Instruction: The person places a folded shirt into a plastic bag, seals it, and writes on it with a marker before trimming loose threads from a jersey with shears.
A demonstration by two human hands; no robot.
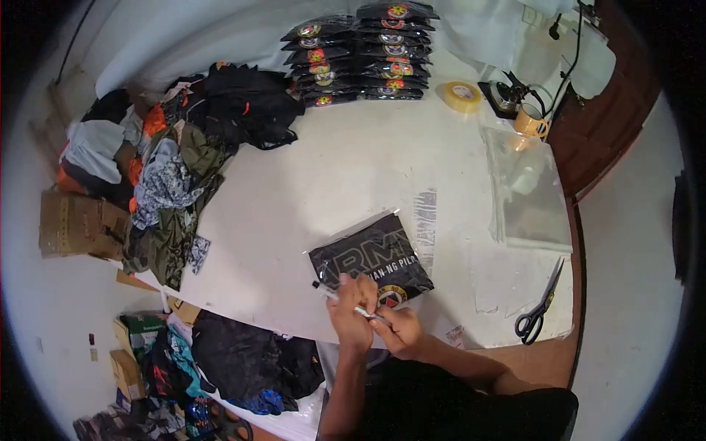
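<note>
Two hands (350,317) (401,334) grip a slim pen-like stick (324,289) over glossy, plastic-wrapped fabric (357,253).

We see a plastic-wrapped, folded black garment (368,259), ARMY lettering (377,252) facing up, askew below frame centre, a slim white dark-tipped stick (324,289) held over it

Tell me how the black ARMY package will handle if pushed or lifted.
The package will probably flop, since it looks like thin folded fabric. Its glossy, clear-wrapped surface may slip. Lying flat, it seems unlikely to roll or tip.
</note>
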